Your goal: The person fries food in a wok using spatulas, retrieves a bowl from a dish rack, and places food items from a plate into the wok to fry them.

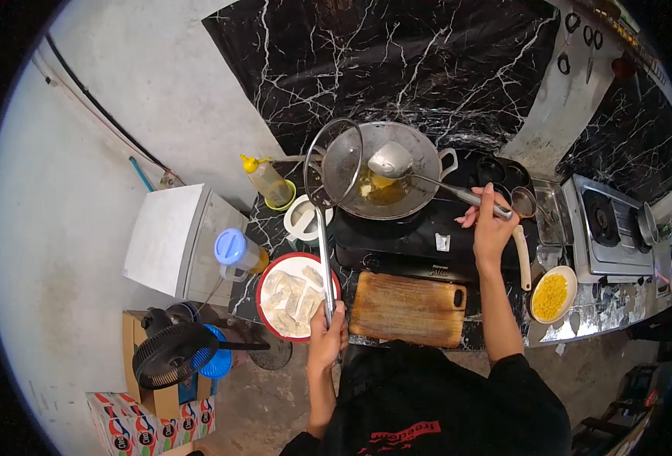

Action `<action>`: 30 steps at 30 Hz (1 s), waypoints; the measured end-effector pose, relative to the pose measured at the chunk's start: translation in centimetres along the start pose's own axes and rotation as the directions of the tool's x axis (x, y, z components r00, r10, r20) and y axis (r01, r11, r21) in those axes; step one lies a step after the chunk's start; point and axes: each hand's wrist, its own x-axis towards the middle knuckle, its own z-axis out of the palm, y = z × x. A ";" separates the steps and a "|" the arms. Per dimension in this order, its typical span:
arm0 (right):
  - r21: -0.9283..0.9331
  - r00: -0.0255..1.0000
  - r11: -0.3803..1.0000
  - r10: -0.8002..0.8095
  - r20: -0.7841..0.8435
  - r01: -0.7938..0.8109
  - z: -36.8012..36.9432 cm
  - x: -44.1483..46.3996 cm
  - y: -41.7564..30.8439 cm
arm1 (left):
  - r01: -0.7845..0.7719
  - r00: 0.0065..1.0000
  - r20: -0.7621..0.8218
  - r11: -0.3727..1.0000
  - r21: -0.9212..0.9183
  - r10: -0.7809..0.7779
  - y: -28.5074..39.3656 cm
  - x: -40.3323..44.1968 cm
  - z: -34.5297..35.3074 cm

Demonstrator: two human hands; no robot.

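My left hand [325,339] is closed around the long handle of a mesh skimmer [324,251], whose round head overlaps the left side of the wok [424,142]. In my right hand [490,228] is a metal ladle [391,161], its bowl tilted over the wok. Yellow oil [391,192] lies in the bottom of the wok, with a small pale piece in it. The wok sits on a black stove [400,247]. Beside my left hand stands a red-rimmed bowl [261,312] of white flour with several coated pieces [308,305].
A wooden cutting board [407,308] lies before the stove. Left are an oil bottle [266,182], a white-lidded container [302,219] and a blue-lidded jug [232,247]. To the right are a bowl of yellow corn-like bits [551,296] and a second stove [608,228].
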 end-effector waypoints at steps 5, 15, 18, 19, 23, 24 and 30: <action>-0.037 0.999 0.999 0.000 -0.047 -0.002 -1.5 0.0 -1.4 | 0.030 0.999 0.017 0.999 -0.029 -0.029 1.2 2.0 1.0; -0.047 0.993 0.998 -0.042 -0.114 0.037 -2.1 0.0 -3.9 | 0.118 0.992 0.064 0.985 -0.125 -0.111 1.0 4.4 2.9; -0.025 0.994 0.999 -0.050 -0.096 0.048 -1.4 -0.4 -4.3 | 0.142 0.987 0.091 0.984 -0.106 -0.133 1.0 4.5 3.4; -0.034 0.996 0.997 -0.066 -0.063 0.064 -1.1 -0.7 -4.2 | 0.158 0.985 0.081 0.984 -0.083 -0.151 1.3 4.4 3.6; -0.065 0.986 0.985 -0.157 0.057 0.161 -0.2 -2.1 -2.8 | 0.194 0.975 0.129 0.975 -0.107 -0.180 1.1 4.3 3.4; -0.101 0.970 0.970 -0.210 0.121 0.222 0.0 -2.3 -2.5 | 0.208 0.972 0.136 0.971 -0.115 -0.192 1.2 4.3 3.4; -0.309 0.718 0.670 -0.499 0.484 0.674 -0.1 -2.8 -1.5 | 0.234 0.966 0.149 0.958 -0.166 -0.210 1.8 3.8 3.2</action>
